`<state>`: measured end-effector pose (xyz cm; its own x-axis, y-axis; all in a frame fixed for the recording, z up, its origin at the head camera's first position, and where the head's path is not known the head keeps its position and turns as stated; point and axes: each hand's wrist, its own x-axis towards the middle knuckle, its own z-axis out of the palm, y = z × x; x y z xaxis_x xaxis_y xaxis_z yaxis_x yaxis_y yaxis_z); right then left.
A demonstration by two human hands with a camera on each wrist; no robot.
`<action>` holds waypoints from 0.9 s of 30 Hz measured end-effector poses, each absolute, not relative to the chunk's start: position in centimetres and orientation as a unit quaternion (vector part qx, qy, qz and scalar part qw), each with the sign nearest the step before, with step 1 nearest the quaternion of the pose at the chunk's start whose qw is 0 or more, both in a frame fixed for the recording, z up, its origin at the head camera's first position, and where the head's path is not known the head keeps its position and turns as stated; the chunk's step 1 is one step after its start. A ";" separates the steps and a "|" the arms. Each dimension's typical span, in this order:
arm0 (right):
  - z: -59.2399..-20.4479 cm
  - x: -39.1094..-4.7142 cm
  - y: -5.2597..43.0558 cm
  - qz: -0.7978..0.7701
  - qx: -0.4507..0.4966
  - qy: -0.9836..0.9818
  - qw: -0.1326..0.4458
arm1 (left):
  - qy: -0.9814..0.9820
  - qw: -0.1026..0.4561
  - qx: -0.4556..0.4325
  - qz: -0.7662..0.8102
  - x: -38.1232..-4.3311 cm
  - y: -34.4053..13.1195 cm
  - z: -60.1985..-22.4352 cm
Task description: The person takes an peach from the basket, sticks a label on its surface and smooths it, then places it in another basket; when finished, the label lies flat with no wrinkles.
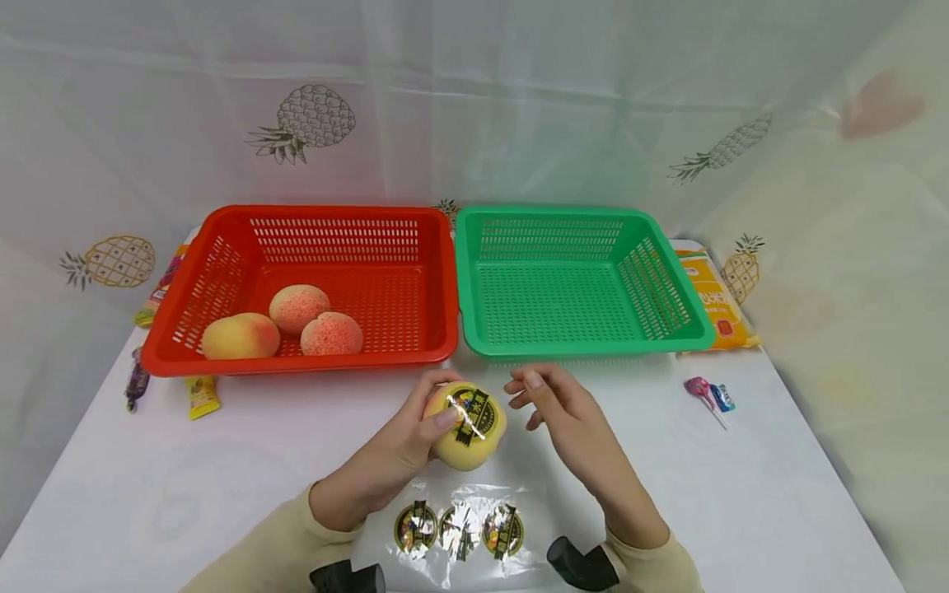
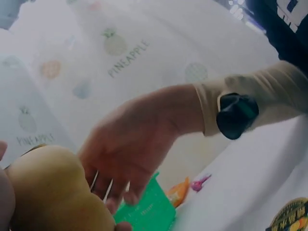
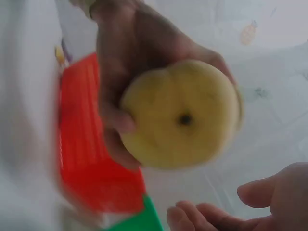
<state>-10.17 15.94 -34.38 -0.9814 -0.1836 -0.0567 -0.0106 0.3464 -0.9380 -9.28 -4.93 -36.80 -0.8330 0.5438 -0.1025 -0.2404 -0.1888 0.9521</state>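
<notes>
Pineapple-print cloth (image 1: 489,91) behind a white table (image 1: 245,478): one yellow fruit (image 1: 469,455) with dark round label (image 1: 480,416), gripped in the left hand (image 1: 408,441), right hand (image 1: 569,418) just beside it, apart, fingers loosely bent; sticker sheet (image 1: 415,529) below, red basket (image 1: 296,365) and green basket (image 1: 593,349) beyond.

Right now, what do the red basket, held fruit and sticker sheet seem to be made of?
Red basket: probably moulded plastic, slightly shiny; its walls are evenly slotted.
Held fruit: matte, perhaps foam or plastic; its even, dull skin leaves this open.
Sticker sheet: likely plastic film, glossy, showing bright glare.
</notes>
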 end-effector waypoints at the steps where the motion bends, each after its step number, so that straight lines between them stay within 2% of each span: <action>1: -34.3 -10.3 16.5 -0.560 -0.053 0.824 0.063 | 0.570 0.264 0.128 0.768 -9.5 -5.0 -36.9; 4: -34.0 -10.9 18.5 -0.539 -0.034 0.841 0.016 | 0.561 0.270 0.124 0.773 -10.0 -5.2 -37.2; 7: -33.5 -11.9 21.1 -0.522 -0.003 0.853 -0.027 | 0.608 0.246 0.122 0.745 -10.6 -5.1 -36.9; 9: -33.2 -12.8 22.9 -0.488 0.050 0.869 -0.062 | 0.672 0.202 0.126 0.702 -11.1 -4.8 -36.4; 13: -33.5 -15.3 26.3 -0.398 0.164 0.893 -0.128 | 0.804 0.076 0.143 0.572 -13.3 -3.7 -34.3; 16: -34.4 -17.4 28.5 -0.346 0.201 0.903 -0.157 | 0.859 -0.002 0.152 0.489 -15.8 -2.2 -32.9; 18: -35.2 -18.6 29.6 -0.313 0.206 0.915 -0.148 | 0.879 -0.029 0.154 0.450 -17.7 -1.1 -32.4; 20: -36.0 -19.6 30.3 -0.290 0.211 0.926 -0.116 | 0.895 -0.040 0.156 0.415 -19.5 0.1 -32.4; 24: -37.0 -20.4 30.9 -0.272 0.212 0.936 -0.074 | 0.925 -0.034 0.165 0.339 -22.2 2.0 -33.1; 27: -37.0 -20.5 30.9 -0.268 0.210 0.937 -0.075 | 0.938 -0.018 0.174 0.298 -23.6 3.1 -33.9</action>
